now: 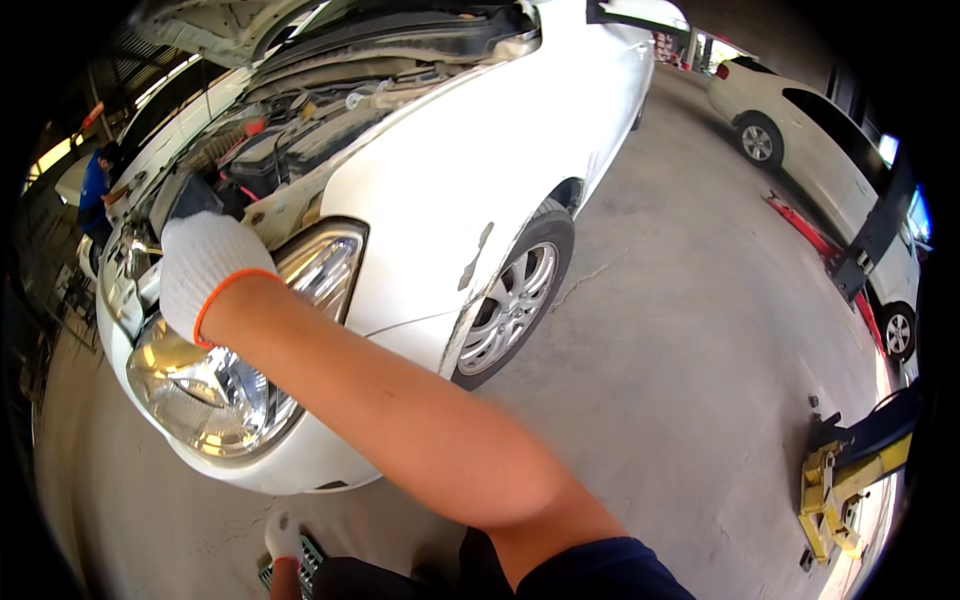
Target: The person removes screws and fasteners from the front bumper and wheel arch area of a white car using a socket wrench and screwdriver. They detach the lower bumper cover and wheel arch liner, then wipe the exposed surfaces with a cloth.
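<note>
My right hand (210,265), in a white knit glove with an orange cuff, is curled at the front corner of a white car's open engine bay (290,145), above the headlight (220,400). Its fingertips are hidden; a metal piece shows beside them, too unclear to name. My left hand (284,535), also gloved, is low at the bottom of the view, near a case of small tools (310,558); its fingers are too small to read. The car's fender (420,200) has a dark scuffed patch above the front wheel (510,300).
A person in blue (97,190) bends at another car on the far left. A white car (820,160) stands at right beside a dark lift post (865,260) and red lift arms (800,222). A yellow and dark lift base (820,500) is at lower right. The raised hood (215,30) overhangs the bay.
</note>
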{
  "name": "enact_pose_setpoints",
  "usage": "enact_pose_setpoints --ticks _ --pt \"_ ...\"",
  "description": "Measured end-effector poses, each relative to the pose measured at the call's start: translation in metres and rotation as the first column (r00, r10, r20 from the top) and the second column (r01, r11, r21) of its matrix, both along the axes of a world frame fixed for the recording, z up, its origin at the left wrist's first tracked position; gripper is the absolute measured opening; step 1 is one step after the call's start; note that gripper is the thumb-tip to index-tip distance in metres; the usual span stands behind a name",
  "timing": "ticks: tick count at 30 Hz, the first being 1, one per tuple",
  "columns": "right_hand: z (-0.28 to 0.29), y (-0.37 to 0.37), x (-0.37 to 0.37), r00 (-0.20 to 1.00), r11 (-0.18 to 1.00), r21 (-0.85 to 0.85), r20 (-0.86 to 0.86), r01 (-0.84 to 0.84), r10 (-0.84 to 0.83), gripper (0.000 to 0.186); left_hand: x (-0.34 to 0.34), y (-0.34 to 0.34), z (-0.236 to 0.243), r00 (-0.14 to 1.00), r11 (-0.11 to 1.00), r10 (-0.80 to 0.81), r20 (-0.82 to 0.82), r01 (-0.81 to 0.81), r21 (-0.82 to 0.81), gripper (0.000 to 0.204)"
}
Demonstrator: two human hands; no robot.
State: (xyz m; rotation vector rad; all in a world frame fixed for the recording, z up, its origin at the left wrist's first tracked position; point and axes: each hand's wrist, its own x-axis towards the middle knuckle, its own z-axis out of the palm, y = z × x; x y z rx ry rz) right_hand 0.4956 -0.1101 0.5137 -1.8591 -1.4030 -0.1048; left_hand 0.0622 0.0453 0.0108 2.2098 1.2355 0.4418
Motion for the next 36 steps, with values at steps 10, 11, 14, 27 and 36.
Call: enact_pose_setpoints --ticks 10,11,14,27,36 --pt "0.007 0.018 -0.016 0.988 0.993 0.068 -0.123 0.099 -0.090 0.020 0.178 -0.013 0.452 0.758 0.800 -0.369 0.538 -0.035 0.599 0.028" --pt "0.003 0.011 -0.010 0.980 0.986 0.088 -0.150 0.142 -0.128 0.025 0.225 -0.029 0.473 0.736 0.790 -0.490 0.468 0.148 0.594 0.028" --pt "0.008 0.003 0.000 0.962 0.986 0.059 -0.237 0.155 -0.137 0.028 0.290 -0.042 0.508 0.692 0.679 -0.690 0.213 0.518 0.520 0.031" --pt "-0.001 -0.028 -0.006 0.991 0.923 0.386 0.128 -0.003 -0.050 0.020 0.298 -0.049 0.511 0.623 0.519 -0.781 0.046 0.607 0.603 0.037" --pt "-0.105 -0.207 0.047 0.584 0.693 0.525 -0.791 0.494 0.184 0.011 0.289 -0.062 0.503 0.780 0.641 -0.624 -0.057 0.552 0.534 0.054"
